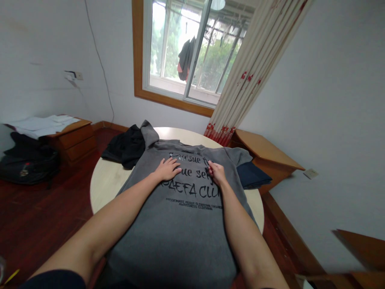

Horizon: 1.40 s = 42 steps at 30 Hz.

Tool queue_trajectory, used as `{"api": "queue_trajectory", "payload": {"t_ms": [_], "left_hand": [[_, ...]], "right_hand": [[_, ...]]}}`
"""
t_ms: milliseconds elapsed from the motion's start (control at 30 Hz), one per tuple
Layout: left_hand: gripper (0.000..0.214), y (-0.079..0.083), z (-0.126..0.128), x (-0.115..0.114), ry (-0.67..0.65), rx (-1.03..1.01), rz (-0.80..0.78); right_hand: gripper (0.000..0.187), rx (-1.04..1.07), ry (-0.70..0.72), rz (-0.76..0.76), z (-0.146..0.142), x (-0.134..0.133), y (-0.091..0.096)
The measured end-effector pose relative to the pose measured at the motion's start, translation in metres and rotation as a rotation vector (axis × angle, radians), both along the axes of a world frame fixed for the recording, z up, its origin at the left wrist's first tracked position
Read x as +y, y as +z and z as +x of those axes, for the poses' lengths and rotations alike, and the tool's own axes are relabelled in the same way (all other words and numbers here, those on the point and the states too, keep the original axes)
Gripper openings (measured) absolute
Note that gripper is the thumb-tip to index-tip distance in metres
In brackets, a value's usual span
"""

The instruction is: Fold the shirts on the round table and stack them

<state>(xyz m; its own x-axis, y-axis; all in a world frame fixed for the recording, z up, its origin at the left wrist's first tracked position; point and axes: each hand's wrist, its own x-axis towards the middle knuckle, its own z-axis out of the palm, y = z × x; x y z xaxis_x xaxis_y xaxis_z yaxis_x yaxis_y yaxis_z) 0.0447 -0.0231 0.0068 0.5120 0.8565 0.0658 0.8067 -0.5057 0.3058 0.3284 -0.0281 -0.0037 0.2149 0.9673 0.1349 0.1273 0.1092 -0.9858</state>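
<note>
A grey T-shirt (180,228) with black lettering lies spread over a round pale table (104,184), its lower part hanging toward me. My left hand (167,168) rests on the shirt's chest print, palm down and fingers spread. To its right, my right hand (217,173) is at the other side of the print, its fingers curled closed against the fabric. Whether cloth is pinched in those fingers is hidden. The shirt's left sleeve (149,134) is bunched up beside a black garment, while the right sleeve (239,155) lies over dark blue cloth.
A crumpled black garment (128,146) sits on the table's left, folded navy cloth (254,175) on its right. Wooden cabinets (75,138) and a black bag (28,158) stand at left. Behind the table are a window (180,48), a curtain (240,84) and a wooden desk (264,148).
</note>
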Motion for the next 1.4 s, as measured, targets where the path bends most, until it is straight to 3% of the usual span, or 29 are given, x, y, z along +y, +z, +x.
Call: {"api": "queue_trajectory", "payload": {"t_ms": [100, 200, 367, 500, 600, 767, 867, 1000, 1167, 1300, 1400], "left_hand": [[0.055, 0.001, 0.000, 0.000, 0.004, -0.015, -0.015], [0.055, 0.002, 0.001, 0.001, 0.030, -0.096, -0.020], [0.062, 0.009, 0.002, 0.000, 0.085, -0.362, 0.009], [0.065, 0.018, 0.007, -0.013, 0.068, -0.476, 0.052], [0.062, 0.024, 0.014, -0.024, -0.011, -0.416, 0.088], [0.056, 0.022, 0.020, -0.028, -0.127, -0.281, 0.140], [0.043, 0.020, 0.021, -0.027, -0.224, -0.225, 0.193], [0.039, 0.018, 0.028, -0.036, -0.412, -0.159, 0.215], [0.049, 0.005, 0.045, -0.051, -0.478, -0.065, 0.138], [0.053, -0.004, 0.044, -0.038, -0.425, -0.023, 0.041], [0.056, -0.005, 0.029, -0.016, -0.279, -0.015, 0.011]], "right_hand": [[0.058, -0.135, -0.140, 0.069, 0.007, -0.002, 0.000], [0.058, -0.286, -0.120, 0.137, -0.005, -0.007, 0.003], [0.054, -0.317, 0.198, 0.160, -0.049, -0.026, 0.009], [0.051, -0.291, 0.394, 0.071, -0.069, -0.030, 0.005], [0.052, -0.285, 0.307, 0.042, -0.058, -0.021, 0.000], [0.052, -0.270, -0.064, 0.087, -0.009, -0.004, -0.004], [0.048, -0.374, -0.141, 0.122, 0.004, -0.005, -0.004], [0.033, -0.591, -0.111, 0.261, -0.011, -0.013, 0.000], [0.022, -0.674, 0.096, 0.310, -0.040, -0.020, -0.001], [0.020, -0.646, 0.197, 0.256, -0.037, -0.016, -0.008], [0.023, -0.575, 0.104, 0.195, -0.021, -0.010, -0.011]]}}
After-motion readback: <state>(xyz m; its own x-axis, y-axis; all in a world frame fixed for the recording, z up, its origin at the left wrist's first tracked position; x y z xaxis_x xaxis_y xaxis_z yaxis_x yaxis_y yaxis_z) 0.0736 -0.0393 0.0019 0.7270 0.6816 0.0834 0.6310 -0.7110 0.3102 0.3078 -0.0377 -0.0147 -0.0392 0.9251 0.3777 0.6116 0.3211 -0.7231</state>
